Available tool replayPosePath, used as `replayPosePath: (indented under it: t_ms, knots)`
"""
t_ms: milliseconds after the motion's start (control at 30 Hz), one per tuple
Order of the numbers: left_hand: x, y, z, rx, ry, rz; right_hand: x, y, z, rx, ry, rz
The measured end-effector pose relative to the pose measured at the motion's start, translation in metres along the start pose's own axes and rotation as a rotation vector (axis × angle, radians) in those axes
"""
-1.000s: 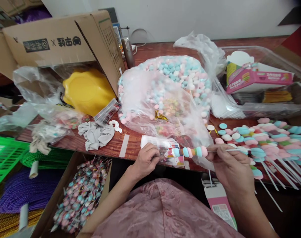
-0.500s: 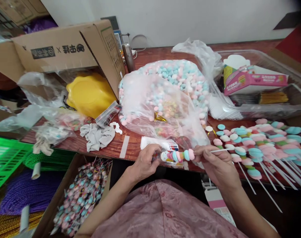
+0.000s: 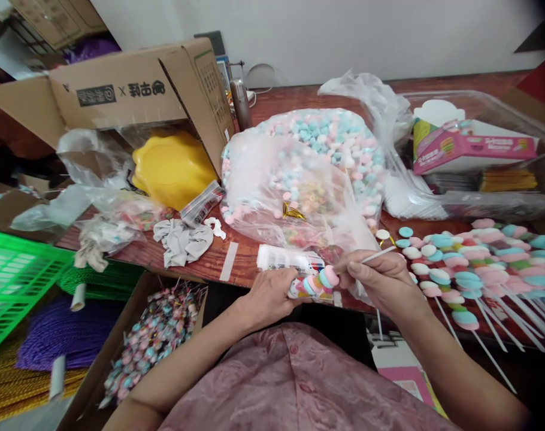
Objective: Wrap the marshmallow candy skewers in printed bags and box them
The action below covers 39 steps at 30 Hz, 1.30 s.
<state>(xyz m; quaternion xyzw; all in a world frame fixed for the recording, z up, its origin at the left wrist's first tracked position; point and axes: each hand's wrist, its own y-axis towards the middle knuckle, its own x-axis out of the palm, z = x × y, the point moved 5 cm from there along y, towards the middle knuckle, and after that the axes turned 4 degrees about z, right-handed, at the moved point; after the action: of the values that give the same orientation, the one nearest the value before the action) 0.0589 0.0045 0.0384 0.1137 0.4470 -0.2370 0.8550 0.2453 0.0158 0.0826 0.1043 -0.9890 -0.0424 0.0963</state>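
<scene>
My right hand [image 3: 380, 278] pinches the white stick of a marshmallow skewer [image 3: 327, 278], and the stick's end sticks out up to the right. Pink, blue and yellowish sweets are threaded on it, tip towards my left hand. My left hand [image 3: 272, 294] is closed around a small printed clear wrapper [image 3: 294, 289]; the skewer's front part is inside it, partly covered by my fingers. Just behind lies a stack of printed wrappers [image 3: 285, 257] on the table edge. Right of my right hand is a pile of marshmallow skewers [image 3: 483, 263], sticks pointing towards me.
A large clear bag of loose marshmallows [image 3: 317, 131] fills the table's middle. To the left stand a cardboard box [image 3: 133, 90], a yellow scalloped container [image 3: 173, 170] and a grey cloth [image 3: 182, 240]. A clear plastic bin [image 3: 479, 206] sits back right. Below left is a box of wrapped skewers [image 3: 153, 341].
The skewer has gone deeper into the wrapper, moving left, and now tilts up to the right. My right hand has come closer to my left. The view has shifted slightly.
</scene>
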Motion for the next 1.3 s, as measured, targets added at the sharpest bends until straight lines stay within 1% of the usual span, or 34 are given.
replayPosePath:
  t_ms: [67,167,267,367,467,567,667,733,767,867,933,967,1033,1100,1200,1300]
  knots:
    - [0.000,-0.001,-0.001,0.018,0.124,0.032,0.000,0.004,-0.003,-0.008,0.053,0.028]
    - [0.001,-0.001,-0.003,0.035,0.181,0.084,0.000,0.006,-0.007,-0.047,0.071,0.022]
    - [0.001,-0.001,-0.003,0.013,0.053,0.104,0.002,0.004,-0.010,-0.105,0.036,-0.037]
    - [0.002,0.000,0.001,0.005,-0.227,0.083,0.004,0.003,-0.012,-0.161,-0.020,-0.087]
    - [0.006,0.002,0.005,-0.009,-0.425,0.051,0.008,0.005,-0.010,-0.149,-0.065,-0.135]
    - [0.011,0.002,0.003,-0.037,-0.454,0.044,0.013,0.007,-0.008,-0.134,-0.117,-0.159]
    - [0.013,0.002,0.000,-0.039,-0.431,0.056,0.019,0.010,-0.015,-0.201,-0.230,-0.156]
    - [0.013,0.001,0.001,-0.029,-0.408,0.044,0.024,0.011,-0.021,-0.235,-0.234,-0.196]
    - [0.013,0.001,0.002,-0.031,-0.404,0.017,0.026,0.013,-0.024,-0.235,-0.206,-0.230]
    - [0.016,-0.001,0.008,-0.064,-0.494,-0.128,0.030,0.019,-0.028,-0.174,-0.121,-0.332]
    - [0.017,-0.002,0.013,-0.106,-0.656,-0.209,0.030,0.024,-0.025,-0.119,-0.094,-0.368]
    - [0.017,-0.003,0.015,-0.126,-0.750,-0.225,0.029,0.025,-0.022,-0.101,-0.079,-0.370]
    - [0.016,-0.002,0.018,-0.164,-0.920,-0.225,0.028,0.028,-0.016,-0.080,-0.045,-0.347]
    - [0.016,-0.002,0.018,-0.188,-1.017,-0.214,0.028,0.028,-0.009,-0.064,-0.032,-0.336]
    - [0.019,0.000,0.015,-0.204,-1.016,-0.183,0.034,0.027,0.000,-0.022,-0.087,-0.369]
    - [0.022,0.002,0.010,-0.221,-1.024,-0.120,0.039,0.026,0.010,0.019,-0.149,-0.378]
